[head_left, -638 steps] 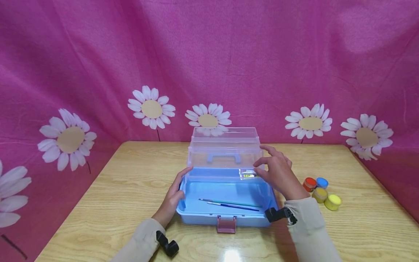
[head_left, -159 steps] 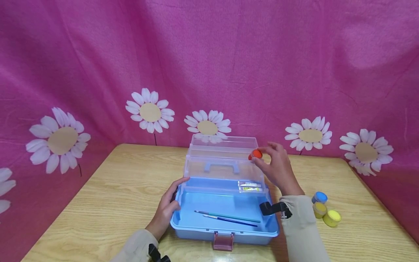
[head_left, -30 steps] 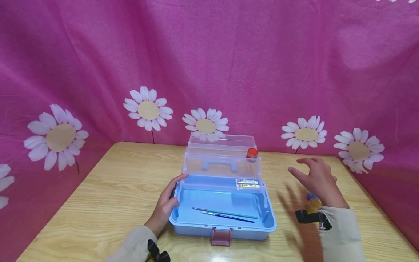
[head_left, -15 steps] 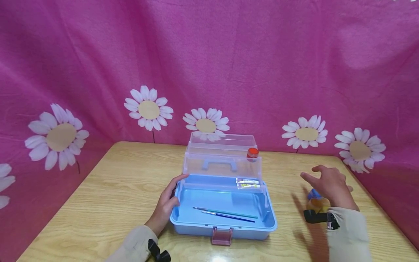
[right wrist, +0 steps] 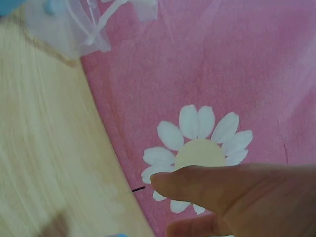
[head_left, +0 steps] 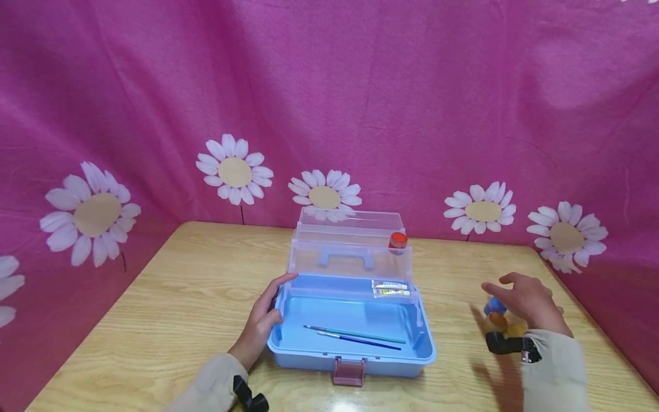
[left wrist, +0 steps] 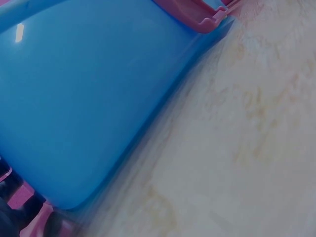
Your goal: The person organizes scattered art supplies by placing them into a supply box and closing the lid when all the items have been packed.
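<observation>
A light-blue storage box (head_left: 298, 361) stands with its translucent lid and tray raised. My left hand (head_left: 259, 323) grips its left wall, thumb over the rim. Inside lie a teal paintbrush (head_left: 362, 336) and a dark blue one (head_left: 360, 342). Two paint tubes (head_left: 389, 289) rest in the box's rear tray at right. A red paint jar (head_left: 398, 240) sits in the upper section's right corner. Over the blue paint jar (head_left: 494, 306), ochre jar (head_left: 495, 323) and partly hidden yellow jar (head_left: 517, 328), my right hand (head_left: 530, 300) hovers, thumb and fingers apart.
A wooden table (head_left: 180, 297) bears everything. Pink flowered cloth (head_left: 401, 114) hangs behind and at both sides. The box's pink latch (head_left: 349, 372) hangs down at the front. A blue carry handle (head_left: 346, 258) shows on the raised lid.
The red jar went from the group on the right, in my right hand, into the box's upper section. Since then, my right hand has moved right and lower over the remaining jars; the left stays.
</observation>
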Motion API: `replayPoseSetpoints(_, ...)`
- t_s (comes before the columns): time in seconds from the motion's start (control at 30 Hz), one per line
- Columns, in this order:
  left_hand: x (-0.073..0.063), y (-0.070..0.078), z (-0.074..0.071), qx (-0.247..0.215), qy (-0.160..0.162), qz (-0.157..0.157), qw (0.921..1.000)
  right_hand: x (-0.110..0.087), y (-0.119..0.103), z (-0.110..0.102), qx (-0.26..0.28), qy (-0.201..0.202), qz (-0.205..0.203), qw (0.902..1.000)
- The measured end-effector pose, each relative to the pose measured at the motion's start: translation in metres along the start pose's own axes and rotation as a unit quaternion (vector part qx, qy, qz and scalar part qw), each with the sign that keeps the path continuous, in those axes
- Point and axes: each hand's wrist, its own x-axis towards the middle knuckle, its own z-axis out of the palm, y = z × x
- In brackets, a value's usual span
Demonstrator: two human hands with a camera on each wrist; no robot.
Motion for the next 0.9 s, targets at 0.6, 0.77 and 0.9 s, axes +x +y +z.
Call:
replayPoseSetpoints(0.6, -0.0001, 0.0008, -0.0001, 0.003, -0.002, 0.006, 1.0000, 0.0067, 0.0060, 0.0084, -0.001, -0.016, 0.054, 0.9984)
replayPoseSetpoints(0.77, 0.0001, 0.0012, -0.0001, 0.003, -0.002, 0.006, 1.0000, 0.0068, 0.0075, 0.0079, 0.008, -0.026, 0.061, 0.9978)
replayPoseSetpoints(0.9, -0.0001, 0.0011, 0.0000, 0.004, -0.002, 0.005, 1.0000, 0.0081, 0.0099, 0.0076, 0.011, -0.030, 0.066, 0.9973)
